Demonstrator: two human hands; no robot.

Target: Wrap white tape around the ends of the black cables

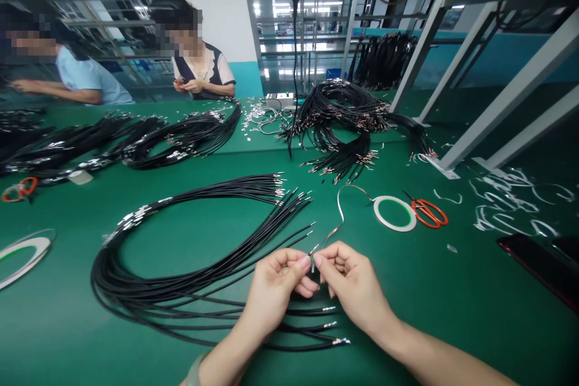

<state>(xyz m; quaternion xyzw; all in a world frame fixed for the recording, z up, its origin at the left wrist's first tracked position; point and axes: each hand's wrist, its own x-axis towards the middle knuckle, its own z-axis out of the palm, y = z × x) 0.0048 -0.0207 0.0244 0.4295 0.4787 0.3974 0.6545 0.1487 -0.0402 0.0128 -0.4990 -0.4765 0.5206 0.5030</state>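
Between my left hand (pixel 286 274) and my right hand (pixel 344 274), the fingertips almost meet. My left thumb and fingers pinch a black cable near its bare metal end (pixel 313 249). My right thumb and forefinger are closed on the end of a thin copper-coloured tape strip (pixel 341 212), which curls back to a white-rimmed tape roll (pixel 382 225) lying flat. A looped bundle of black cables (pixel 136 284) spreads to the left, passing partly under my left hand and forearm. Several cable ends with silvery tips stick out below my hands.
Orange-handled scissors (pixel 430 215) lie beside the roll. White scraps (pixel 511 208) and a dark phone-like object (pixel 538 271) are at right. Cable heaps (pixel 337 108) and metal frame legs (pixel 511 96) stand farther back. Two people (pixel 199 69) work across the green table (pixel 212 229).
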